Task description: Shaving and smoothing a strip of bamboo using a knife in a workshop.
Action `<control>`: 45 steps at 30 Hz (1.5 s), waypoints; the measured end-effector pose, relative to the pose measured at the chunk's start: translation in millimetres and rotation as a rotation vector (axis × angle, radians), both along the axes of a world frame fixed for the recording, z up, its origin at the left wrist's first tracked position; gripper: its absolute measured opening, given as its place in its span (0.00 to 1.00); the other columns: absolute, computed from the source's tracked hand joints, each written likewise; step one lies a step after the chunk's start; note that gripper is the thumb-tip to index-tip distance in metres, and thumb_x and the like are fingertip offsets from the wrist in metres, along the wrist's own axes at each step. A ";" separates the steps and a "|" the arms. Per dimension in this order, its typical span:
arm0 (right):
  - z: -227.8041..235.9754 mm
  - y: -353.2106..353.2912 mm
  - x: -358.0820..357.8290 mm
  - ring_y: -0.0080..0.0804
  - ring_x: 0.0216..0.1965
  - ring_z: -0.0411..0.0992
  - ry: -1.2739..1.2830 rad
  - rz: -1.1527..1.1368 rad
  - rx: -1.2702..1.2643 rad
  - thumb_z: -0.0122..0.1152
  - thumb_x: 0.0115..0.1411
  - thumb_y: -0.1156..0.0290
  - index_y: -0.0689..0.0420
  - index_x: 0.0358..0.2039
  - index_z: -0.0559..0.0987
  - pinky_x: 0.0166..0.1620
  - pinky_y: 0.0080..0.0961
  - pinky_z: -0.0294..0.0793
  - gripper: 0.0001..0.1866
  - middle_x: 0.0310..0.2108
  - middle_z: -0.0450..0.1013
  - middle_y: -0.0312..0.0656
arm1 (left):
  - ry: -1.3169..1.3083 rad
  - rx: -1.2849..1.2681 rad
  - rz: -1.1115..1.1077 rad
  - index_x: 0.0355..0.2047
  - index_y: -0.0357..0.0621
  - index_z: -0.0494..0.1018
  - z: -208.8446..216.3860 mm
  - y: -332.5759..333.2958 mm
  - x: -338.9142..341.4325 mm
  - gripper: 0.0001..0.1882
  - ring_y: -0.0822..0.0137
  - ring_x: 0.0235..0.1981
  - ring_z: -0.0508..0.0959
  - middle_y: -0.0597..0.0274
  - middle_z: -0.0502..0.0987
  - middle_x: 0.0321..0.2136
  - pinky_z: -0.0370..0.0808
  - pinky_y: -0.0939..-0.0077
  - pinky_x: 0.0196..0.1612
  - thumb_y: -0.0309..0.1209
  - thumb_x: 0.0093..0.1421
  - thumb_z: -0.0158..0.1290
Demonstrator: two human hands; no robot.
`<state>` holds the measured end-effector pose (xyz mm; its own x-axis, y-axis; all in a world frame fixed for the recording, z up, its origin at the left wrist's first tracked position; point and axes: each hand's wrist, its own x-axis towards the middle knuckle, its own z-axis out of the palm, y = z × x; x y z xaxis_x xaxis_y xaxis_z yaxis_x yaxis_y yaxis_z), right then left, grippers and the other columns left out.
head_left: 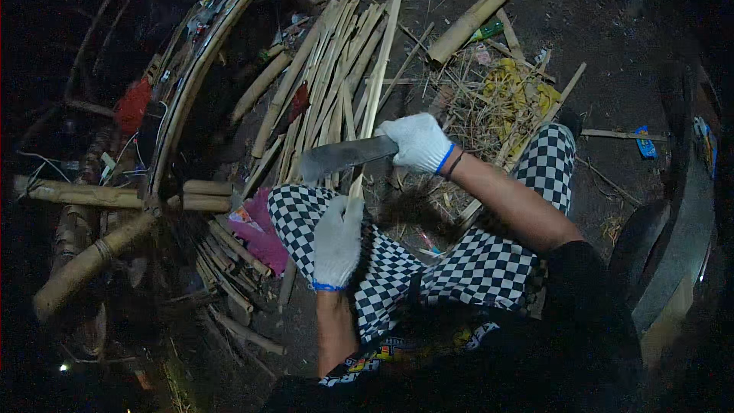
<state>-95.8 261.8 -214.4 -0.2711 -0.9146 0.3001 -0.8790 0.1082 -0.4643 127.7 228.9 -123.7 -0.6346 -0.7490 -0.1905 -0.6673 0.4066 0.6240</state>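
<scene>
My right hand [419, 143], in a white knit glove with a blue cuff, is closed round the handle of a machete [344, 156]. Its broad grey blade points left and crosses a long pale bamboo strip [380, 69]. In a matching glove, my left hand [337, 241] grips the strip's near end just above my knee. The strip runs away from me toward the far edge of a pile of split bamboo [327, 69]. The machete's handle is mostly hidden inside the right glove.
A bamboo-framed structure [199, 53] stands at left. Bamboo shavings [459, 118] and yellow plastic [505, 99] litter the ground beyond my legs. A thick bamboo pole [470, 24] lies far right of the pile. Short bamboo pieces [225, 271] and pink cloth [264, 233] are at my left.
</scene>
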 end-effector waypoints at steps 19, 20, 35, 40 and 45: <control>-6.7 -3.0 9.5 0.42 0.28 0.76 0.004 -0.047 -0.114 0.61 0.44 0.64 0.47 0.34 0.77 0.30 0.39 0.74 0.13 0.23 0.75 0.42 | 0.068 -0.036 0.009 0.35 0.33 0.71 -10.6 -8.6 11.5 0.21 0.59 0.25 0.72 0.51 0.72 0.22 0.68 0.67 0.34 0.43 0.66 0.42; -4.1 -3.4 22.2 0.42 0.28 0.76 -0.087 -0.067 -0.131 0.61 0.44 0.66 0.49 0.34 0.77 0.31 0.39 0.74 0.14 0.24 0.74 0.42 | 0.100 -0.061 0.004 0.35 0.33 0.71 -12.1 -12.4 11.3 0.22 0.59 0.25 0.72 0.51 0.72 0.21 0.68 0.66 0.34 0.43 0.66 0.42; -8.5 -3.2 16.1 0.47 0.32 0.76 -0.051 0.066 0.075 0.59 0.43 0.65 0.50 0.33 0.79 0.35 0.39 0.76 0.14 0.27 0.76 0.46 | 0.052 0.050 0.006 0.34 0.34 0.71 -20.8 -2.4 24.6 0.19 0.54 0.28 0.73 0.47 0.72 0.24 0.68 0.64 0.35 0.41 0.64 0.45; -30.2 -10.8 -37.5 0.51 0.31 0.76 -0.091 -0.314 0.009 0.53 0.45 0.63 0.53 0.31 0.80 0.37 0.44 0.75 0.14 0.27 0.76 0.50 | -0.073 0.079 0.030 0.36 0.33 0.71 -25.0 11.4 48.3 0.20 0.50 0.31 0.74 0.43 0.72 0.27 0.69 0.64 0.38 0.42 0.64 0.46; -11.7 -3.8 3.7 0.51 0.30 0.75 -0.160 -0.056 -0.006 0.56 0.44 0.66 0.53 0.29 0.78 0.34 0.43 0.75 0.10 0.25 0.75 0.49 | 0.037 0.106 0.058 0.35 0.34 0.71 -13.8 7.7 44.1 0.18 0.58 0.29 0.73 0.46 0.72 0.25 0.69 0.67 0.36 0.40 0.65 0.44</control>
<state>-92.2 258.0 -226.1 -0.3668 -0.8949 0.2541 -0.7862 0.1522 -0.5989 171.8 236.6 -137.5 -0.5989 -0.7615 -0.2479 -0.6635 0.2985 0.6860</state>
